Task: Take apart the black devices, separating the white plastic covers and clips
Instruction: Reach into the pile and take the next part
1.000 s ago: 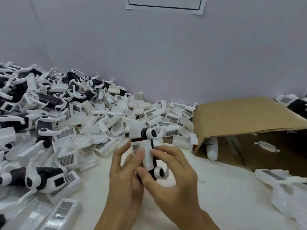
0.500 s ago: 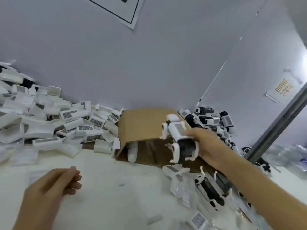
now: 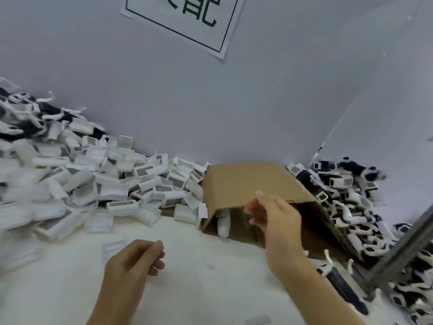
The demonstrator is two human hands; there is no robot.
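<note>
Two hands: left hand (image 3: 133, 266) hangs over the table (image 3: 187, 289), fingers loosely curled, holding nothing I can see. Right hand (image 3: 274, 221) is up by the cardboard box (image 3: 246, 181), fingers relaxed and apart, empty too.
Devices: black devices (image 3: 344, 184) are heaped right of the box, more sit far left behind the white plastic covers (image 3: 98, 186).
Handling: my guess is light, stiff plastic, clips probably snap off, so pinch the black body and pry at a clip end, not the thin arms.
Writing: barcode stickers on the covers, too blurry to read. Wall sign (image 3: 187, 17) has big characters, cut off at the top.
</note>
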